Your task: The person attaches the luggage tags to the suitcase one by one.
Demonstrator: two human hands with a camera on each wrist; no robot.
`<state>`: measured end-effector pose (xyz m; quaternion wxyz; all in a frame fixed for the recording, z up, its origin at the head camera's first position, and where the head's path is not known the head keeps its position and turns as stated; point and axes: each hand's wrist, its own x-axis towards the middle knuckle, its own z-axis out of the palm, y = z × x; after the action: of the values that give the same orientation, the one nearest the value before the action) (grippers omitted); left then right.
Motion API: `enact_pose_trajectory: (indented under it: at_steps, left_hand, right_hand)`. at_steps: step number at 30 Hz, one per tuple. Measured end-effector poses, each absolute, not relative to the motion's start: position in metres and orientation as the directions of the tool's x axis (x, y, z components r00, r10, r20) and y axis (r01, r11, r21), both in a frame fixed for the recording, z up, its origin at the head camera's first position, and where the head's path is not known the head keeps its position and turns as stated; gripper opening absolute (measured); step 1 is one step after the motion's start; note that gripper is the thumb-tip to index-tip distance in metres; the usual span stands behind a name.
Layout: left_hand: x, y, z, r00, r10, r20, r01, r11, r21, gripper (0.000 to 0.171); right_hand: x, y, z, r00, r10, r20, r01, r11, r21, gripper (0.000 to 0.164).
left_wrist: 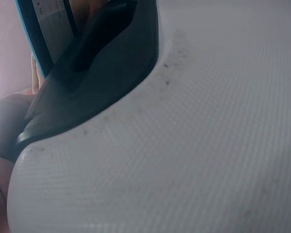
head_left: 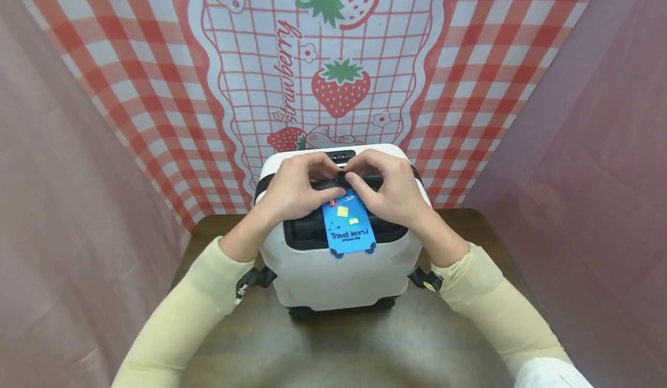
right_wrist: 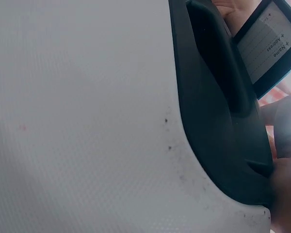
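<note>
A white suitcase point(head_left: 341, 281) stands upright in the head view, with a black carry handle point(head_left: 383, 182) on its upper part. Against it hangs a blue luggage tag point(head_left: 350, 229) printed "Travel World". My left hand point(head_left: 298, 186) curls in from the left, its thumb at the tag's top end. From the right, my right hand point(head_left: 394, 186) pinches the tag's dark strap point(head_left: 341, 177) beside the handle. The fingertips of both hands nearly meet there, partly hiding the strap. Both wrist views show the tag's white name-and-address side, in the right one as a lined card point(right_wrist: 269, 46).
A black combination lock point(head_left: 341, 156) sits on the suitcase behind the hands. The case's wheels point(head_left: 301, 314) rest on a brown wooden table point(head_left: 333, 347). A strawberry-print checked cloth point(head_left: 250, 58) hangs behind, with pink curtains point(head_left: 589, 162) at the sides.
</note>
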<state>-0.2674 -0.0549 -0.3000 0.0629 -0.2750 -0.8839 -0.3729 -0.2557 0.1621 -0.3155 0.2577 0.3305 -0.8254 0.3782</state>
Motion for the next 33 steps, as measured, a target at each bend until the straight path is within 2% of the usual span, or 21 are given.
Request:
enact_pose_trajectory:
  at_steps: [15,33]
  left_hand:
    - [-0.2645,-0.0535,-0.2997,-0.850,0.424,0.314,0.520,0.578,0.628,0.033]
    - [-0.2653,-0.0535,-0.3014,-0.848,0.417,0.327,0.526,0.589,0.613,0.032]
  right_hand:
    - [-0.2566,0.1609,-0.3155,-0.627,-0.406,0.665,-0.760,0.507,-0.407,0.014]
    - [-0.2560,0.1601,-0.3179,-0.590,-0.364,0.721,-0.761,0.549,-0.345,0.009]
